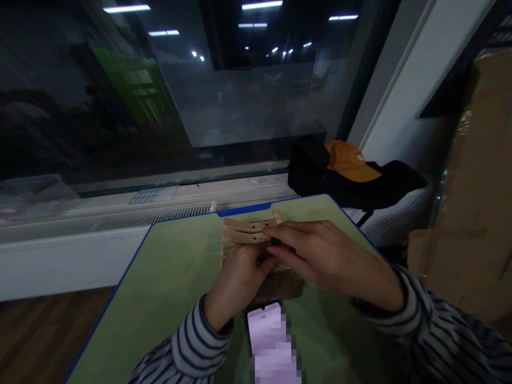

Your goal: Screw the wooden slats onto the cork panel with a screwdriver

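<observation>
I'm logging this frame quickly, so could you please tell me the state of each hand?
Left hand: closed on the pale wooden slatted piece with holes.
Right hand: open, fingers resting flat on it.

We see a dim, soft scene; ceiling lights [262,5] glare in the window [180,96] at twelve o'clock, edges bowed.

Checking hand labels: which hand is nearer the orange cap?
Right. The right hand lies over the wooden slats, on the mat in front and left of the orange cap. The left hand grips the slats further left, nearer the person.
</observation>
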`<state>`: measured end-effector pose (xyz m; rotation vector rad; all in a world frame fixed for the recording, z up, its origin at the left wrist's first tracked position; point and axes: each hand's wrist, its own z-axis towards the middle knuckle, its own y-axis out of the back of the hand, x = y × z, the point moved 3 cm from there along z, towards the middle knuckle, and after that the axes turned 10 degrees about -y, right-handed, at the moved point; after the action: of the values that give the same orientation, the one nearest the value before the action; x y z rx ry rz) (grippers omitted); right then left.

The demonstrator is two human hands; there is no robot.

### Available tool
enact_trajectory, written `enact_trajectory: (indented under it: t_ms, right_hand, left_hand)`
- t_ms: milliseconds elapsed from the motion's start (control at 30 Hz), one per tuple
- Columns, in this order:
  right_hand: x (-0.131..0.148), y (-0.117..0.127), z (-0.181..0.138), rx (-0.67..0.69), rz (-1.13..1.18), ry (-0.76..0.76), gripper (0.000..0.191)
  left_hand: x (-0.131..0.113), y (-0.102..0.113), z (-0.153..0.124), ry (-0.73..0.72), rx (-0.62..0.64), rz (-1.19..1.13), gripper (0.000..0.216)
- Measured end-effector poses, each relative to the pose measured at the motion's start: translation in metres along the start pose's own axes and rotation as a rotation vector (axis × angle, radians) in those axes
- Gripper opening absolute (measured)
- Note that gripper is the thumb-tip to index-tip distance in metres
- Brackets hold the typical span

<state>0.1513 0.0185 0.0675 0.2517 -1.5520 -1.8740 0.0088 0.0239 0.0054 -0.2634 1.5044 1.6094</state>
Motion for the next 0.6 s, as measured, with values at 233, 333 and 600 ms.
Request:
enact_trajectory:
  t_ms: [233, 333, 600]
  right_hand:
    - [-0.0016, 0.0002, -0.0007, 0.004, -0.015, 0.05, 0.026]
    - [-0.0008, -0.0016, 0.0003, 0.003, -0.063, 0.02, 0.022]
    - [-0.001, -0.0006, 0.0027, -0.012, -0.082, -0.022, 0.021]
  left_hand:
    - [-0.004, 0.0012, -0.002, -0.025, 0.059, -0.072, 0.018]
    - [-0.005, 0.0005, -0.0032, -0.041, 0.098, -0.044, 0.022]
    - [-0.0043, -0.0023, -0.0014, -0.03, 0.071, -0.023, 0.021]
